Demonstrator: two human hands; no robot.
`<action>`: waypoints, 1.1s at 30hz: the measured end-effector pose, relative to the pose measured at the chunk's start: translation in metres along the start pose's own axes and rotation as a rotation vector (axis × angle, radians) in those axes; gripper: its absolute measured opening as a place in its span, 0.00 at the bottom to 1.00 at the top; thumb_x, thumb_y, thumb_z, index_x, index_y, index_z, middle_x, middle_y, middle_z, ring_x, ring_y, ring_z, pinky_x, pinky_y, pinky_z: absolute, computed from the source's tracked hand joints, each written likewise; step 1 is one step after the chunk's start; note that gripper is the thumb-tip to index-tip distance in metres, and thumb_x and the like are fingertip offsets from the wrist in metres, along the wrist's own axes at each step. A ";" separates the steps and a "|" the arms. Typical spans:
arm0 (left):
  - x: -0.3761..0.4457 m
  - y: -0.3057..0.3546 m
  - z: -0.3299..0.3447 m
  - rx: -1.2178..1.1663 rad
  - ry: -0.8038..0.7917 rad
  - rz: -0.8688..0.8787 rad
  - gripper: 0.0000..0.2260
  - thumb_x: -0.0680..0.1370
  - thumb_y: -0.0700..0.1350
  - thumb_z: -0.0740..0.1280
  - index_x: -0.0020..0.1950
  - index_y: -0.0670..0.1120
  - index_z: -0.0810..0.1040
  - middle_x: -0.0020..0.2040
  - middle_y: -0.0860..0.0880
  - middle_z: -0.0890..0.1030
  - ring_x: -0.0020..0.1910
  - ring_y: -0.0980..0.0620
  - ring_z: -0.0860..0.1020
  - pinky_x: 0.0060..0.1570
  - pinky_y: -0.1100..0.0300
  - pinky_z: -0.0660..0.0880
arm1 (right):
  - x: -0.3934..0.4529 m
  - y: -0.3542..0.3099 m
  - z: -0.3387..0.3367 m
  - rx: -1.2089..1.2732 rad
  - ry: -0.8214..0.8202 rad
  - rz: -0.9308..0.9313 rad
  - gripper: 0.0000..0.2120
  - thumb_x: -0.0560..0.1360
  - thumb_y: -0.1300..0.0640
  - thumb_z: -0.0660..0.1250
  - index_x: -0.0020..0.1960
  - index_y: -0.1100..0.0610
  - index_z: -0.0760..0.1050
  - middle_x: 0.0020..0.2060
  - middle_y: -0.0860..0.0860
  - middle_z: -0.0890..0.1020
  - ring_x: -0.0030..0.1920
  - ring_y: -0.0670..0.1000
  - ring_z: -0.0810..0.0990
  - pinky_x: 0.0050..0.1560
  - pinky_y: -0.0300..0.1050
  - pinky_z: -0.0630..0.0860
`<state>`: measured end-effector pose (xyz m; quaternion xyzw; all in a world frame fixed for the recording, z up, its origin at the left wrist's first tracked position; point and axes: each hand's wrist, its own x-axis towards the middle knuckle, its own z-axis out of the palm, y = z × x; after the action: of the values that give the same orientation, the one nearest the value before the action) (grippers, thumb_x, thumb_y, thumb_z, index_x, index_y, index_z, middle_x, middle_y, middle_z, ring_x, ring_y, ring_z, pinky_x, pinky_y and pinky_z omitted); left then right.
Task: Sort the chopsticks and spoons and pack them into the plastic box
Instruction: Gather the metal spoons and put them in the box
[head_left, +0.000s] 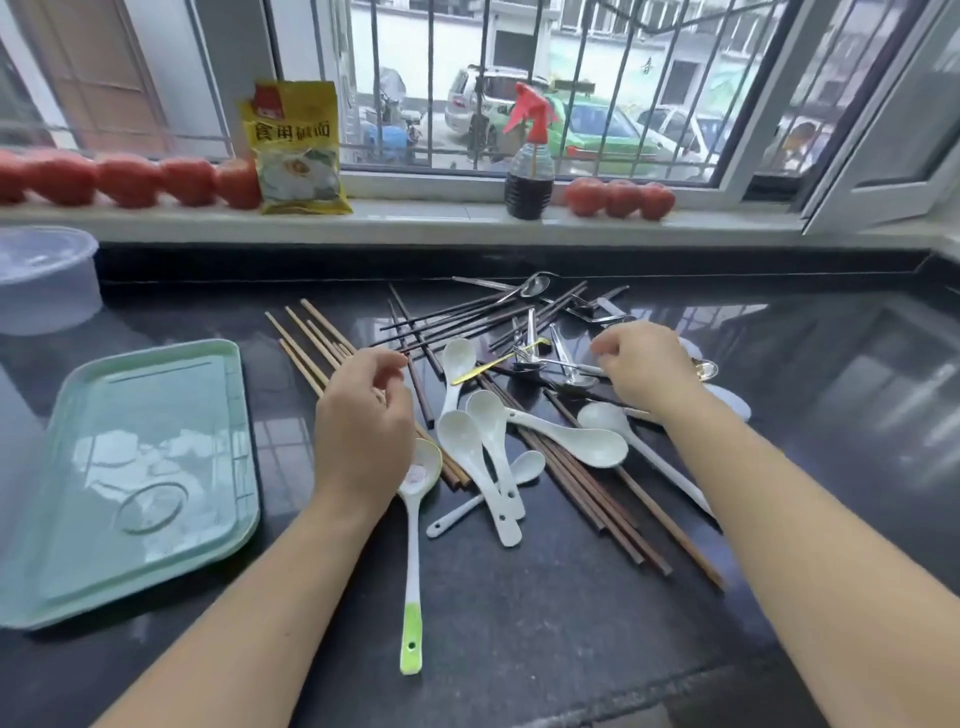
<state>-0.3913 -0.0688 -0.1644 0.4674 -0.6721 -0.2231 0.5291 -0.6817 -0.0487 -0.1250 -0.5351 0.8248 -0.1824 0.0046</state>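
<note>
Left hand: hovering over the pale chopsticks, fingers loosely curled and slightly apart, gripping nothing.
Right hand: hovering over the metal spoons, fingers loosely curled, holding nothing that is showing.
Pile: dark chopsticks, white spoons and a green-handled spoon are lying jumbled on the black bench, between the two hands.
Box: a clear lidded tub is sitting at the far left of the bench, well apart from the pile.
Tray: a pale green tray is lying left of the left hand.
Sill: tomatoes, a yellow packet and a spray bottle are standing along it.
</note>
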 end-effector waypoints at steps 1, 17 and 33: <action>0.000 -0.001 0.000 -0.009 -0.002 -0.006 0.10 0.80 0.36 0.62 0.55 0.47 0.81 0.48 0.51 0.82 0.49 0.51 0.80 0.52 0.50 0.79 | 0.012 0.002 0.006 -0.069 -0.081 0.011 0.11 0.78 0.60 0.66 0.54 0.52 0.85 0.53 0.50 0.85 0.55 0.56 0.81 0.54 0.47 0.78; -0.012 0.018 0.000 -0.243 -0.190 -0.018 0.16 0.87 0.47 0.57 0.51 0.47 0.83 0.47 0.56 0.84 0.49 0.63 0.80 0.48 0.68 0.74 | -0.117 -0.126 0.003 0.493 -0.171 -0.385 0.03 0.78 0.55 0.70 0.46 0.52 0.80 0.38 0.46 0.81 0.41 0.45 0.79 0.45 0.45 0.76; -0.004 0.007 -0.007 -0.527 -0.045 -0.247 0.09 0.86 0.46 0.55 0.52 0.50 0.74 0.27 0.57 0.66 0.26 0.56 0.64 0.30 0.58 0.64 | -0.052 0.017 -0.004 -0.248 -0.051 -0.017 0.06 0.78 0.58 0.66 0.50 0.51 0.82 0.50 0.52 0.82 0.53 0.57 0.79 0.46 0.47 0.72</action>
<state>-0.3879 -0.0606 -0.1590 0.3869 -0.5406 -0.4630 0.5862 -0.6756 0.0050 -0.1362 -0.5429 0.8362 -0.0656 -0.0422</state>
